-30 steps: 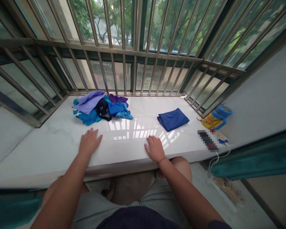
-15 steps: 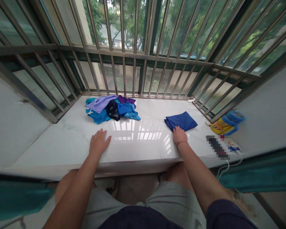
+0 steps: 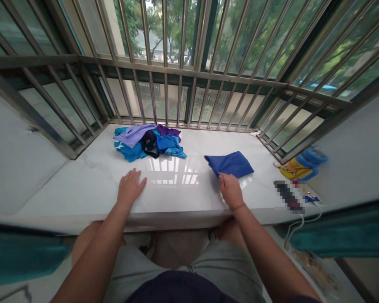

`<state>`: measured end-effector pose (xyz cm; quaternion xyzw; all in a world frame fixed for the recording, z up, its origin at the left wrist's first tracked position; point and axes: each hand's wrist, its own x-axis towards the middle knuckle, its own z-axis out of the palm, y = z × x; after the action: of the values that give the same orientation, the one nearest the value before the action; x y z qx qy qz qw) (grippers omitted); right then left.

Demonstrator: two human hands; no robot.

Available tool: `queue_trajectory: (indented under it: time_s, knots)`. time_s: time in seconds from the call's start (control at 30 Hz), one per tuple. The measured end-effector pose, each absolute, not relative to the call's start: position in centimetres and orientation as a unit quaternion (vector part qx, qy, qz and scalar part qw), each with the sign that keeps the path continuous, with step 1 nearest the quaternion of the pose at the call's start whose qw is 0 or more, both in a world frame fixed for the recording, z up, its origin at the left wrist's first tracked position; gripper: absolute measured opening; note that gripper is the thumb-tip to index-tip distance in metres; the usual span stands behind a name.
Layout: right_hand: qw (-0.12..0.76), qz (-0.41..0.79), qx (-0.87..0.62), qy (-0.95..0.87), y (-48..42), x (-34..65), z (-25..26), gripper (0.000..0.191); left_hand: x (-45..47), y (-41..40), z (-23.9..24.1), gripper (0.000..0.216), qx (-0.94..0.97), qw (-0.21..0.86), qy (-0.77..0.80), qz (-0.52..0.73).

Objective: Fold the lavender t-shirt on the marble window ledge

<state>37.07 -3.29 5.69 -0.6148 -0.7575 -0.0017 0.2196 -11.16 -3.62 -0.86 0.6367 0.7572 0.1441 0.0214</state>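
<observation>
A folded dark blue cloth (image 3: 232, 163) is on the right half of the white windowsill (image 3: 91, 185). My right hand (image 3: 231, 190) pinches its near edge, fingers closed, and the cloth's left corner looks slightly raised. My left hand (image 3: 130, 187) lies flat on the sill with fingers spread, holding nothing. Beyond it sits a heap of crumpled clothes (image 3: 150, 143) in blue, lilac, purple and black, apart from both hands.
Metal window bars (image 3: 177, 75) close off the back and sides. At the right stand a blue and yellow bottle (image 3: 300, 164) and a blurred-out dark object (image 3: 289, 195), with a white cable (image 3: 295, 229) hanging over the edge. Teal curtains (image 3: 341, 231) hang at both sides.
My right hand has pulled the dark blue cloth to the left and a little nearer, turning it slightly. My left hand has stayed in place.
</observation>
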Motion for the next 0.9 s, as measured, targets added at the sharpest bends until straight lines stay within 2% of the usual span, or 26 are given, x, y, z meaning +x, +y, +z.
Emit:
queue_trajectory:
  time_s: [0.1,0.17,0.33,0.47,0.63,0.77,0.9]
  knots:
    - [0.178,0.092,-0.492,-0.847,-8.8,31.1,2.5,0.034,-11.2,-3.6,-0.9,0.063,0.636,0.021,0.757,0.146]
    - [0.149,0.112,-0.453,-0.872,-11.6,28.1,1.0,0.033,-11.2,-3.7,-0.8,0.063,0.638,0.022,0.756,0.146]
    - [0.194,0.101,-0.478,-0.851,-13.4,26.0,-0.7,0.063,-11.1,-4.0,-0.7,0.060,0.644,0.016,0.750,0.147]
    - [0.232,0.084,-0.504,-0.828,-12.4,26.3,-2.1,0.048,-11.3,-4.0,-0.8,0.059,0.654,0.005,0.742,0.148]
    - [0.233,0.072,-0.491,-0.836,-12.6,26.3,-3.1,0.056,-11.4,-4.2,-0.9,0.056,0.659,-0.002,0.737,0.149]
    - [0.228,0.084,-0.495,-0.834,-12.8,26.4,-2.9,0.043,-10.3,-5.8,-1.3,0.053,0.695,0.031,0.701,0.159]
    - [0.208,0.122,-0.473,-0.847,-12.6,26.1,-1.7,0.043,-6.4,-9.2,-1.8,0.076,0.787,0.082,0.590,0.160]
